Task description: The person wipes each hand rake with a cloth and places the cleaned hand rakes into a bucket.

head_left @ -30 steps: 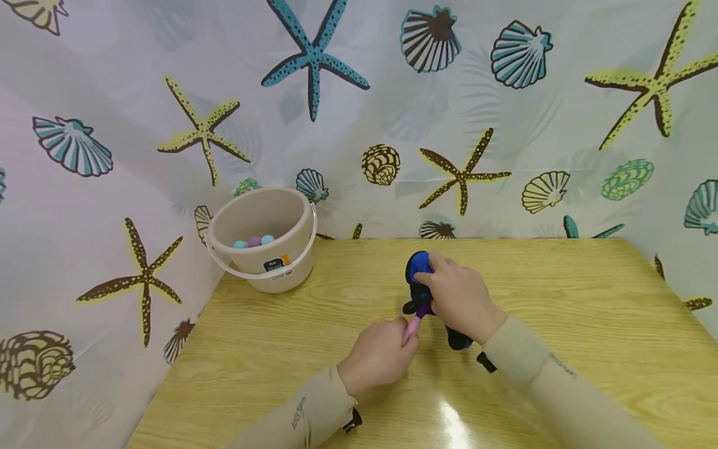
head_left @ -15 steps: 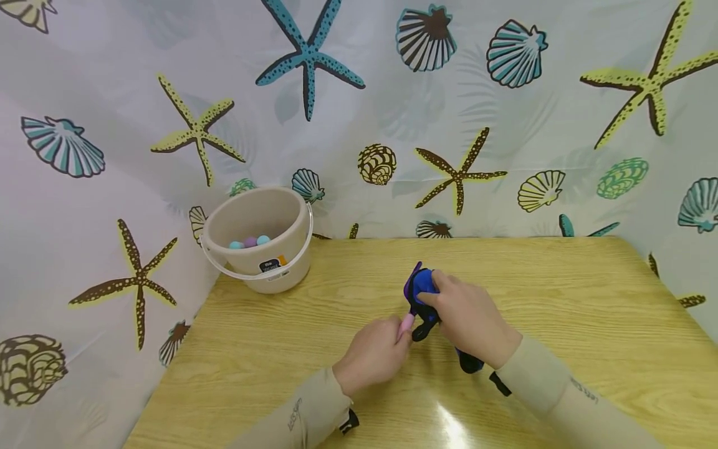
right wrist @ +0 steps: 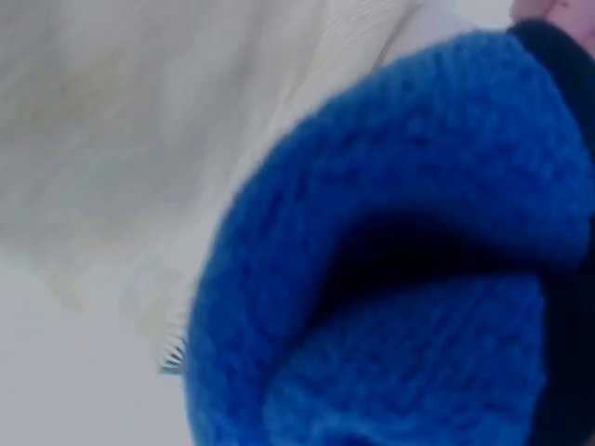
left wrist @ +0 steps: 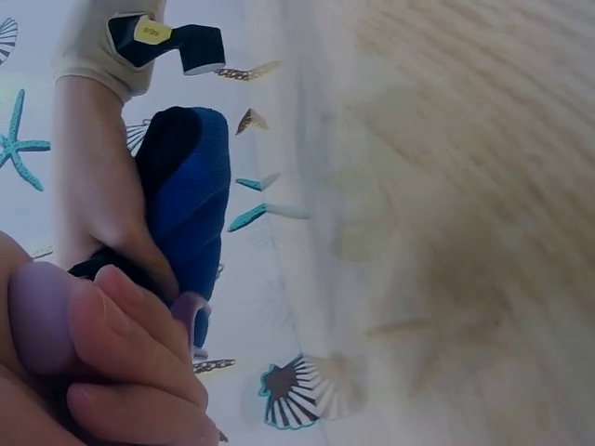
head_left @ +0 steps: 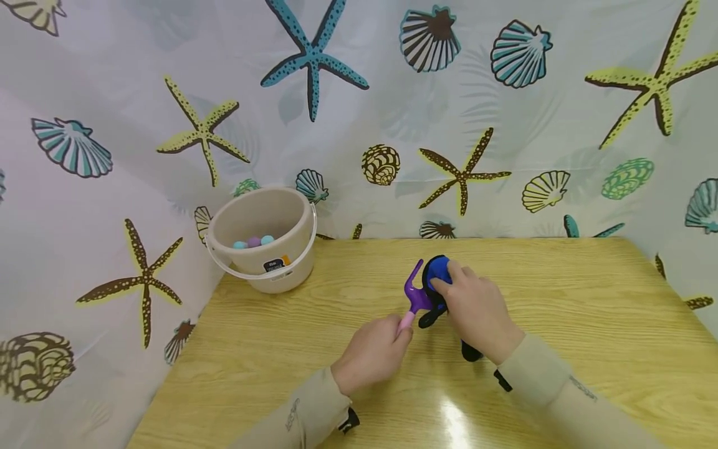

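Observation:
In the head view my left hand (head_left: pixel 374 349) grips the pink handle of a purple tool (head_left: pixel 415 296). The tool's head shows one curved prong pointing up; the rest is hidden behind cloth, so its kind cannot be told. My right hand (head_left: pixel 479 312) pinches a folded blue fuzzy cloth (head_left: pixel 439 271) with black edging and a black flap, against the tool's right side. Seen from the right wrist, the blue cloth (right wrist: pixel 372 167) is folded over on itself and fills much of the view. The left wrist view shows my left fingers (left wrist: pixel 139 344) curled round the handle's rounded end.
A beige bucket (head_left: pixel 280 249) with a white handle stands at the back left of the wooden table (head_left: pixel 336 405). Several blue and purple balls (head_left: pixel 253 241) lie in it. A curtain (head_left: pixel 359 112) printed with shells and starfish hangs behind.
The cloth first covered the tool's head, came down toward me, then shifted right, so the purple head is now exposed. My right hand moved with it; the left moved slightly left.

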`<action>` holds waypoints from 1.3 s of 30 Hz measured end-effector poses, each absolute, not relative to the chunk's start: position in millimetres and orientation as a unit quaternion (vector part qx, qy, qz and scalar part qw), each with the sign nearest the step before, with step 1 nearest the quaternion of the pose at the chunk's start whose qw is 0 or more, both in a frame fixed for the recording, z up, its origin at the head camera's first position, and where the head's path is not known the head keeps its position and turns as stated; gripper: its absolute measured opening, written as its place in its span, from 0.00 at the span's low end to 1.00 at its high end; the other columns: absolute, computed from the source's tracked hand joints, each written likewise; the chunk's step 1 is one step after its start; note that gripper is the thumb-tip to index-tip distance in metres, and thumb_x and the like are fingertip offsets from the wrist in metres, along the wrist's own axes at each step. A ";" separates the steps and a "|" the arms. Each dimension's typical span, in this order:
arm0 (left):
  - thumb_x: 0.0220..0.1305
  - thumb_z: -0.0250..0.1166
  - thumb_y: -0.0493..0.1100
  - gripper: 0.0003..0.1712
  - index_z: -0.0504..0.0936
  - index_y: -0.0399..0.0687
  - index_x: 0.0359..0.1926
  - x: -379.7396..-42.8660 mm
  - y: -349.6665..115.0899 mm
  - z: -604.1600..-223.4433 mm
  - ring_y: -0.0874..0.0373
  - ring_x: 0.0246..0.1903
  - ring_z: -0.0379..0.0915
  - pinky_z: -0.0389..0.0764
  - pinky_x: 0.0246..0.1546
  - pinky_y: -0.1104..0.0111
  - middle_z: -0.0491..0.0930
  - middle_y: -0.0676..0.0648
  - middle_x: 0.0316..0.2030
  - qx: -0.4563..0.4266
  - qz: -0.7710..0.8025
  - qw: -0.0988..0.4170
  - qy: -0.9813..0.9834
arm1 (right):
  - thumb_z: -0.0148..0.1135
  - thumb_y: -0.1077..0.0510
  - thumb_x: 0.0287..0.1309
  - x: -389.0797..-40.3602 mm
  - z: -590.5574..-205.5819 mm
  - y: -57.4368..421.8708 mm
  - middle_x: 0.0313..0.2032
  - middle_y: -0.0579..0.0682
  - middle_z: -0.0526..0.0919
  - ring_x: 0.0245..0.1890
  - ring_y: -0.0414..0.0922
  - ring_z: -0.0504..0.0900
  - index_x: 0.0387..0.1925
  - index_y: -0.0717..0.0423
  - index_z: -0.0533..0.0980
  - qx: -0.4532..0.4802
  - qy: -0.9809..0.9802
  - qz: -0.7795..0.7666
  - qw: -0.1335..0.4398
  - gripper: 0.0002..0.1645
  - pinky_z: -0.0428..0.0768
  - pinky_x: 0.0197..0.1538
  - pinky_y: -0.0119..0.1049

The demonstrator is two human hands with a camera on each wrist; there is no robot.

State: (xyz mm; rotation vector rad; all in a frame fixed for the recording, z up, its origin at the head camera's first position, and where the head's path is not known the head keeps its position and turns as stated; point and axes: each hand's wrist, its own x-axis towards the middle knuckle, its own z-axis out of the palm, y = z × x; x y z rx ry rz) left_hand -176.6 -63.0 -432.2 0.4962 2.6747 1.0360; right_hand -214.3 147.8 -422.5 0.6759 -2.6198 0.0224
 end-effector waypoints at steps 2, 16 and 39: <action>0.79 0.49 0.49 0.19 0.73 0.49 0.28 -176.8 -62.3 -434.3 0.62 0.12 0.61 0.62 0.12 0.69 0.66 0.53 0.16 0.171 0.359 0.113 0.911 | 0.74 0.68 0.42 -211.3 -423.7 149.0 0.43 0.61 0.78 0.35 0.55 0.82 0.52 0.53 0.85 0.226 -0.956 0.038 0.183 0.29 0.78 0.20 0.40; 0.79 0.49 0.49 0.16 0.75 0.46 0.37 -181.4 -63.9 -439.7 0.62 0.12 0.60 0.61 0.12 0.71 0.67 0.53 0.17 0.141 0.409 0.122 0.893 | 0.72 0.68 0.46 -196.7 -422.3 137.3 0.43 0.55 0.76 0.31 0.45 0.80 0.55 0.53 0.83 0.254 -0.945 0.160 0.133 0.30 0.80 0.29 0.36; 0.78 0.49 0.47 0.19 0.73 0.49 0.27 -178.0 -59.1 -433.5 0.63 0.11 0.58 0.62 0.12 0.71 0.65 0.54 0.15 0.176 0.351 0.121 0.912 | 0.78 0.68 0.36 -220.9 -408.9 158.2 0.43 0.61 0.77 0.39 0.58 0.82 0.55 0.54 0.83 0.231 -0.927 0.051 0.293 0.36 0.86 0.34 0.50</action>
